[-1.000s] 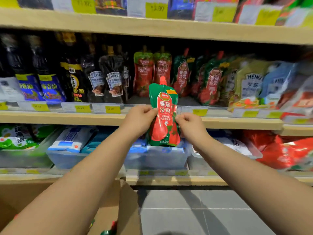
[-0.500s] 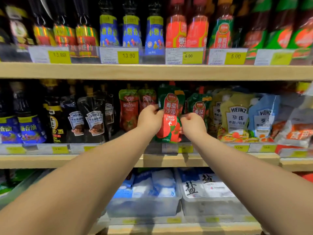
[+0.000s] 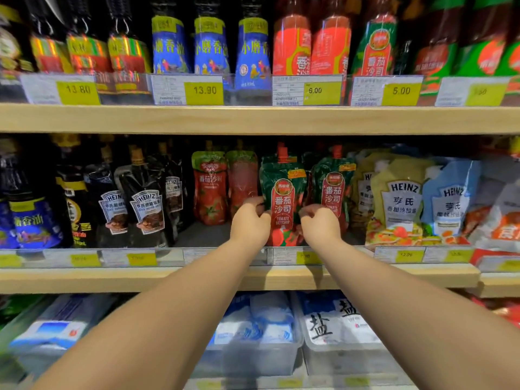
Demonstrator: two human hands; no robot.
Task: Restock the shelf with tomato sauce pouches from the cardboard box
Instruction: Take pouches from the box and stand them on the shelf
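A green and red tomato sauce pouch point(image 3: 283, 192) with a red cap stands upright on the middle shelf point(image 3: 197, 278). My left hand point(image 3: 249, 223) grips its left edge and my right hand point(image 3: 319, 225) grips its right edge. A matching pouch point(image 3: 333, 190) stands just to its right, and two red tomato pouches point(image 3: 209, 187) stand to its left. The cardboard box is out of view.
Dark Heinz sauce pouches point(image 3: 146, 204) fill the shelf's left part; yellow and blue Heinz pouches point(image 3: 402, 204) crowd the right. Bottles line the upper shelf point(image 3: 253, 119). Clear bins of salt bags point(image 3: 334, 325) sit below. A bare gap point(image 3: 202, 235) lies left of my left hand.
Both hands carried the pouch up from below the shelf's edge and forward into the middle shelf, where it now stands beside the matching pouch. The view tilted upward, and the box left the frame.
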